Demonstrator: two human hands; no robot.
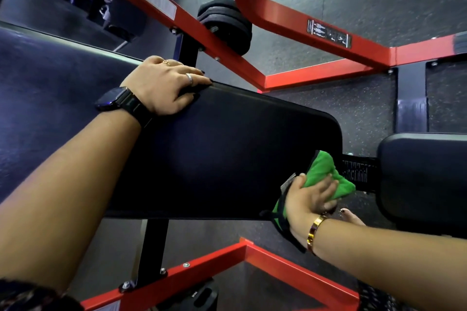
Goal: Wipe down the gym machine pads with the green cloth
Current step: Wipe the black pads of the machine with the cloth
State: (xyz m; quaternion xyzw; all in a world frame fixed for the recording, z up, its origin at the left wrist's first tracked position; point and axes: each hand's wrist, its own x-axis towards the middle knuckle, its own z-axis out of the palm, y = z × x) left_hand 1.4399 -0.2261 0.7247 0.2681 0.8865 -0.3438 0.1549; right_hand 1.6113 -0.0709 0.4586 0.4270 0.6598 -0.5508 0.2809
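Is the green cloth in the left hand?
No: the right hand holds the green cloth at the end of the pad; the left hand rests bare on it.

- My left arm comes in from 8 o'clock, almost straight.
- My left hand [164,86] rests at 11 o'clock, palm down, fingers stretched and pointing to 3 o'clock.
- My right arm enters from 4 o'clock; my right hand [309,197], at 4 o'clock, grips the green cloth [323,169] between thumb and spread fingers.
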